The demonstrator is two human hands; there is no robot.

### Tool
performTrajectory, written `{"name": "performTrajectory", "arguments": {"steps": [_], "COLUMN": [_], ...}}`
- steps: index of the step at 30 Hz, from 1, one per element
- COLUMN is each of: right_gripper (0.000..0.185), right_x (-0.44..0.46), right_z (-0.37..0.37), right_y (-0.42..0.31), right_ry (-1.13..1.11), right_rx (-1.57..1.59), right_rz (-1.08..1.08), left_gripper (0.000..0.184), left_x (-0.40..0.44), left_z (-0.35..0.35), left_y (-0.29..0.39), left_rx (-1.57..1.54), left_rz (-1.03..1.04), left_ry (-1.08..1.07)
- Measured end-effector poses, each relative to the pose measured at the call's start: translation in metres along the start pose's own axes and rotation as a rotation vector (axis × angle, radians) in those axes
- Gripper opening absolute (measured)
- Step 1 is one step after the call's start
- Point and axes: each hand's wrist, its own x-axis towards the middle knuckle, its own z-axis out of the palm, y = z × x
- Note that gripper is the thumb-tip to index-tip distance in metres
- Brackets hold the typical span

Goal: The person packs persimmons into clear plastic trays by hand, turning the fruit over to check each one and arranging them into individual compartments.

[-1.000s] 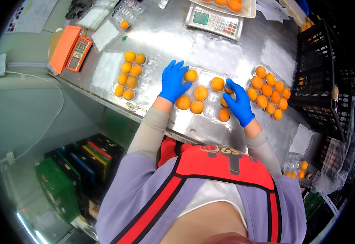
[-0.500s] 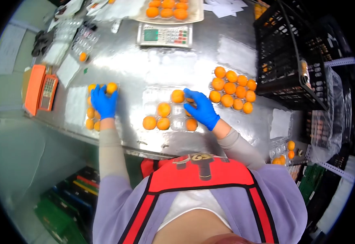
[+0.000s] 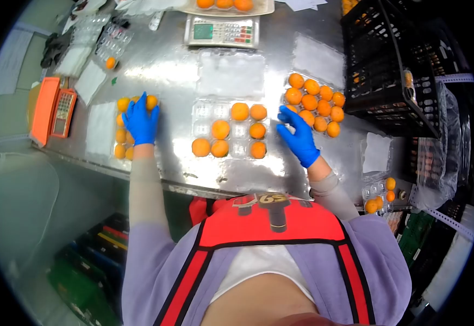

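Note:
My left hand (image 3: pixel 141 123), in a blue glove, rests over the left clear plastic tray of oranges, fingers stretched and spread across its upper part. An orange (image 3: pixel 151 102) shows beside its fingertips; others are partly covered. My right hand (image 3: pixel 299 137), also gloved in blue, is at the lower left corner of the right tray. Its thumb and fingers are apart beside an orange (image 3: pixel 291 110) that they partly hide. Between my hands lies the middle clear tray (image 3: pixel 203 111), with several oranges (image 3: pixel 220 130) in some of its cups and other cups bare.
A scale (image 3: pixel 223 31) bearing more oranges stands at the back of the metal table. An orange calculator case (image 3: pixel 45 111) lies far left. A black crate (image 3: pixel 392 70) stands at the right, above another partly filled tray (image 3: pixel 375 187). Empty trays are stacked back left.
My right hand has moved right from the middle tray to the right tray, uncovering the middle tray's right column of oranges. My left hand stays over the left tray. The view has shifted slightly.

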Motion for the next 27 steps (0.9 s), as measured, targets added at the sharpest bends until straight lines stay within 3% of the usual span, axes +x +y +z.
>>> {"name": "performTrajectory", "arguments": {"steps": [1, 4, 5, 7, 9, 11, 14, 22, 27], "right_gripper": [0.047, 0.047, 0.047, 0.045, 0.040, 0.037, 0.035, 0.034, 0.034], "right_x": [-0.003, -0.011, -0.014, -0.019, -0.023, -0.026, -0.025, -0.019, -0.019], "right_z": [-0.004, -0.016, -0.018, -0.018, -0.021, -0.012, -0.002, 0.009, 0.013], "right_y": [0.004, 0.008, 0.007, 0.000, 0.007, 0.012, 0.010, 0.001, -0.002], "right_ry": [0.015, 0.036, 0.039, 0.057, -0.043, -0.048, -0.064, -0.122, -0.155], "right_rx": [-0.010, -0.093, -0.139, -0.078, -0.087, -0.098, -0.122, -0.107, -0.096], "right_rz": [0.009, -0.046, -0.053, -0.019, 0.182, 0.190, 0.157, 0.148, 0.161], "left_gripper": [0.059, 0.050, 0.050, 0.046, 0.040, 0.037, 0.030, 0.026, 0.039], "left_x": [-0.001, -0.002, -0.005, -0.015, -0.034, -0.056, -0.078, -0.088, -0.091], "left_z": [-0.003, -0.015, -0.016, -0.021, -0.028, -0.025, -0.034, -0.030, -0.029], "left_y": [0.002, 0.019, 0.030, 0.056, 0.088, 0.109, 0.126, 0.084, 0.105], "left_rx": [0.012, -0.127, -0.127, -0.522, -0.669, -0.772, -0.797, -0.817, -0.781], "left_rz": [-0.007, 0.123, 0.123, 0.191, 0.308, 0.339, 0.319, 0.083, 0.210], "left_ry": [-0.003, 0.256, 0.255, 0.185, 0.215, 0.145, 0.069, 0.072, -0.016]}}
